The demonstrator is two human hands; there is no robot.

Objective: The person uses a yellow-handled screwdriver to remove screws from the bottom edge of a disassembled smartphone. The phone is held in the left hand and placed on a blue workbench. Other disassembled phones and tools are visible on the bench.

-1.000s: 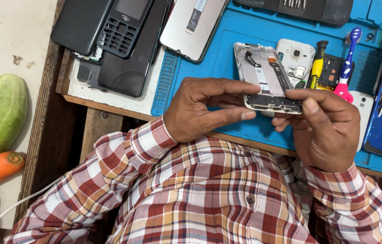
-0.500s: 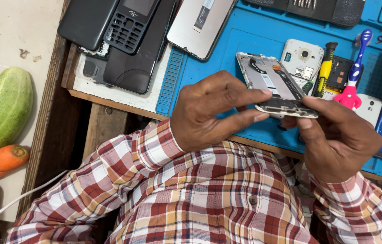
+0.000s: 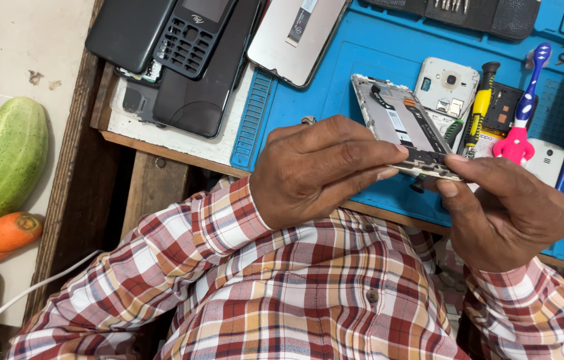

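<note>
While we hold the opened phone frame (image 3: 405,127) up over the blue repair mat (image 3: 335,107), its long axis runs from the far left down toward the near right, so its near end sits right between our two hands. Our left hand (image 3: 315,173) is closed narrow on that near end, fingertips pinching the lower left edge, and our right hand (image 3: 505,213) meets it from the other side, thumb and forefinger nipped on the lower right corner. Both hands touch the frame, and neither is nearer than the other; the far end sticks out free toward the back of the mat. Just beyond, toward the mat's right edge, lie a yellow-handled screwdriver (image 3: 478,110) and a pink and blue toothbrush (image 3: 520,113).
</note>
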